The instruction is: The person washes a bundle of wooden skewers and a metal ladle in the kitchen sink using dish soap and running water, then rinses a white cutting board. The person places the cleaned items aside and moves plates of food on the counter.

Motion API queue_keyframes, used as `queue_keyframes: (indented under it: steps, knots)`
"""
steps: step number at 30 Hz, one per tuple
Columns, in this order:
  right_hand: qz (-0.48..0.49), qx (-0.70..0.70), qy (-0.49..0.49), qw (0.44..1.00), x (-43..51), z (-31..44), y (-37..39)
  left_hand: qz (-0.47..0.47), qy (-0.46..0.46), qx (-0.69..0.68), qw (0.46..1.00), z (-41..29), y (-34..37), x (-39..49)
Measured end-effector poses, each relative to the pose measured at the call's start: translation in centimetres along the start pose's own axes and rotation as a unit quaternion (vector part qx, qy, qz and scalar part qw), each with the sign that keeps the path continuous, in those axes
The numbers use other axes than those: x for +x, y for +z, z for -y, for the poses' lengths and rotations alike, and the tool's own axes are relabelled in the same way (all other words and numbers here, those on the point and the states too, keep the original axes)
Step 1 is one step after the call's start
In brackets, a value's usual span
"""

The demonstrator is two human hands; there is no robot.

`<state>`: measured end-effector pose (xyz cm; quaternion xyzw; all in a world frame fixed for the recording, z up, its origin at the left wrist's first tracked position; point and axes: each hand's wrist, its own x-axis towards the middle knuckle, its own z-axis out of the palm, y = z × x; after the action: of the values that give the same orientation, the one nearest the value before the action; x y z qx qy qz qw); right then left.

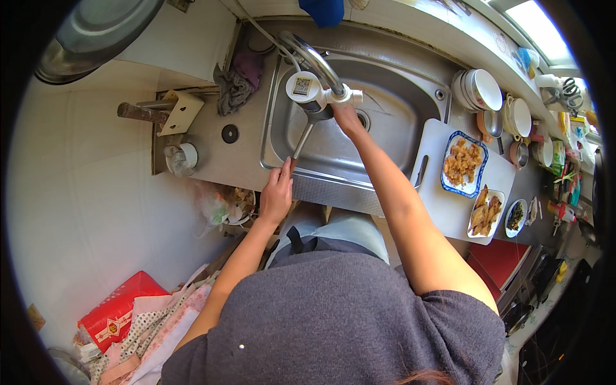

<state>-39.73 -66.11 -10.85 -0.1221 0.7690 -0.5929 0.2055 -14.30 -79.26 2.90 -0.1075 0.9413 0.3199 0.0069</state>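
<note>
My left hand [276, 192] is closed around the handle of a long metal-shafted kitchen utensil [304, 138], at the front rim of the stainless steel sink [308, 173]. The utensil's far end lies under the faucet's white attachment [299, 86], so its head is mostly hidden. My right hand [347, 119] reaches over the basin beneath the chrome gooseneck faucet [315, 57]. Its fingers are covered by the faucet, and their grip is out of sight. The basin's drain [363, 119] shows beside my right wrist.
On the right, a white cutting board [433, 149] overlaps the sink rim, bearing a blue-edged dish [464, 166] and a plate of browned food [486, 214]. Stacked bowls [481, 89] stand behind. To the left are grey cloths [233, 91], a knife holder [182, 113] and a black stopper [230, 134].
</note>
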Motion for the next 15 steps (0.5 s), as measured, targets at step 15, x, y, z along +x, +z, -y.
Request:
queue_keyframes:
  steps: [15]
  knots:
    - [0.129,-0.162,-0.232,0.950,-8.1,4.2,0.6,-0.007,0.013,0.000,1.000,3.1,4.0,3.2]
